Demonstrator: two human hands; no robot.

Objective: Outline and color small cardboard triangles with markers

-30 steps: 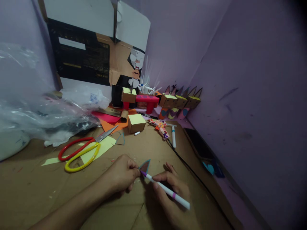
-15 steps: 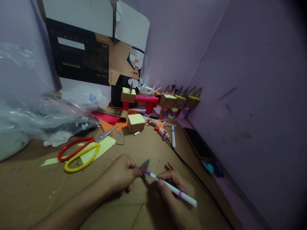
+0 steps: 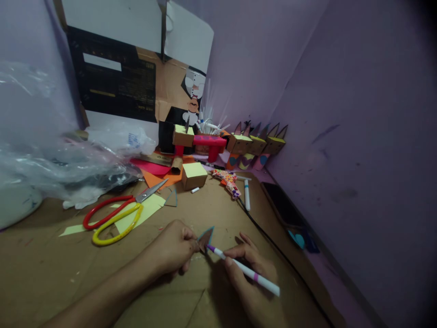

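A brown, blue-edged triangle of card is pinched between the fingers of my left hand over the brown cardboard work surface. Apart from it, at 4 o'clock from the triangle, my right hand grips a slim white marker with purple tip and band, nib at the triangle's lower right edge. At 11 o'clock stands a large black, white and tan carton, its gold lettering too blurred to read, its printed chef cartoon upside down; blue print on a crumpled clear plastic bag, toward 10 o'clock, is equally illegible. My fingers hide the triangle's lower left corner; the bottom edge crops my left forearm. The triangle's dull brown face tapers to a sharp point toward 1 o'clock.
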